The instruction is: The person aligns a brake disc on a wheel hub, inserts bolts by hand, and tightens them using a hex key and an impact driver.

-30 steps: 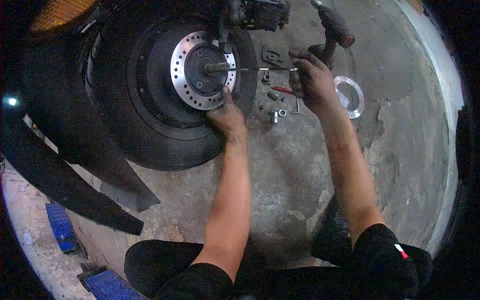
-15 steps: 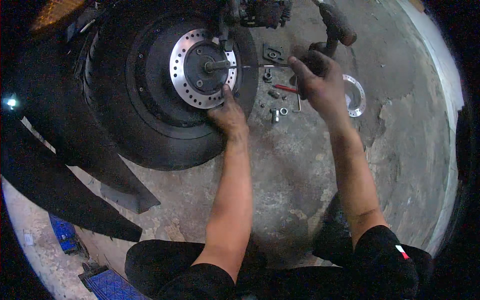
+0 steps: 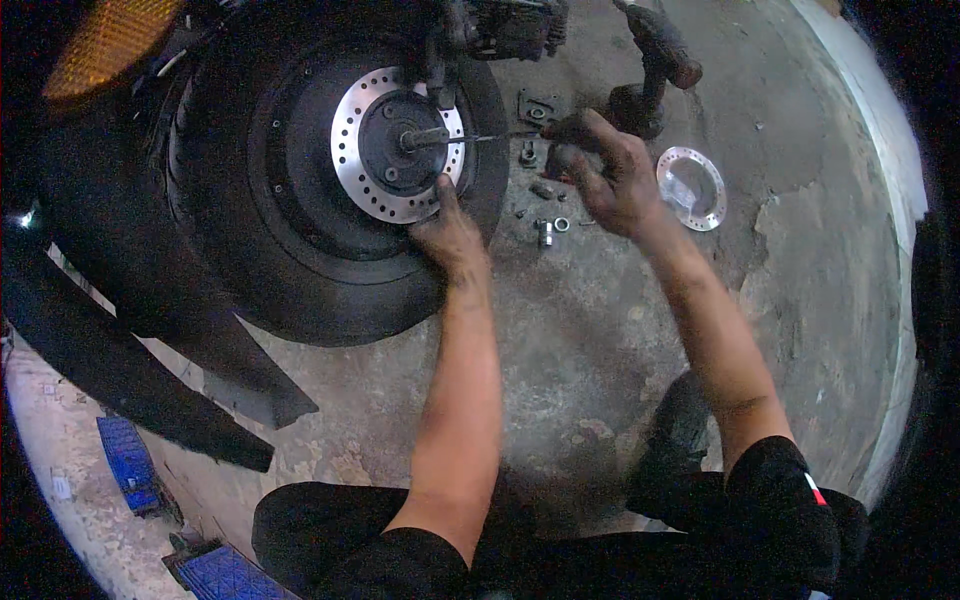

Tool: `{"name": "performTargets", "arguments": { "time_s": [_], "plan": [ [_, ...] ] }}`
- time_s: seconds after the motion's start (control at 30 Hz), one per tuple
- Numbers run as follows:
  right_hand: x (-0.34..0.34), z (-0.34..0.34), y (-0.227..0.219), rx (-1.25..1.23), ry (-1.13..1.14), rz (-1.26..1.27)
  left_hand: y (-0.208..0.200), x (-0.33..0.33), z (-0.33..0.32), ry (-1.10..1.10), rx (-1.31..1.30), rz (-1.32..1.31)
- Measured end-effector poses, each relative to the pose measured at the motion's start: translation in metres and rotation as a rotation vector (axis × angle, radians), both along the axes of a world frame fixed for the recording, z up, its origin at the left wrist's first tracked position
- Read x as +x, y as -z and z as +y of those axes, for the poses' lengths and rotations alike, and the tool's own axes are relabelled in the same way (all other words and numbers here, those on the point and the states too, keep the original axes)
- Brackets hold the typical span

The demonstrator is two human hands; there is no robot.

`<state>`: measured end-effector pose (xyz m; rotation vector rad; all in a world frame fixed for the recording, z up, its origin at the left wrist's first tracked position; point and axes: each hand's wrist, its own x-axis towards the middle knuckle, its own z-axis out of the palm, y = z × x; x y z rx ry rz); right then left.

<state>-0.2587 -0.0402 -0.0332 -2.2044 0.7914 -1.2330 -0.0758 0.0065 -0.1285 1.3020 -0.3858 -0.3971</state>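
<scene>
A motorcycle wheel [image 3: 340, 300] with a black tire stands at the left, and a shiny drilled brake disc [image 3: 358, 185] sits on its hub. My left hand [image 3: 455, 238] grips the disc's lower right edge, thumb on its face, other fingers mostly hidden. From the hub's middle juts a metal axle piece [image 3: 428, 138]. A thin dark metal rod [image 3: 490, 137] runs rightward from it to my right hand [image 3: 610, 175]. The curled fingers of that hand close at the rod's end; its grip is partly hidden and blurred.
Small metal parts [image 3: 546, 232] lie on the concrete floor [image 3: 560, 330] between the hands. A second drilled disc [image 3: 715, 205] and a dark cordless power tool [image 3: 655, 75] rest farther right. A brake caliper [image 3: 515, 35] hangs above. Long black panels [image 3: 130, 370] extend at lower left.
My right hand has moved left and slightly down, its fingers less tightly bunched than before. My left hand stays on the disc. The whole view has shifted a little.
</scene>
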Motion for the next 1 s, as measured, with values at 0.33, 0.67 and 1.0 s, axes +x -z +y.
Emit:
{"name": "performTargets", "arguments": {
  "time_s": [0.33,0.67,1.0],
  "plan": [
    [0.025,0.014,0.024,0.229,-0.107,-0.415,0.011,0.016,0.001,0.025,0.218,-0.236],
    [0.007,0.006,0.024,0.108,0.130,-0.258,-0.007,0.002,0.011,-0.085,0.167,-0.101],
    [0.039,0.037,0.016,0.031,0.238,-0.407,-0.049,0.001,0.023,1.034,-0.486,0.773]
  ]
}}
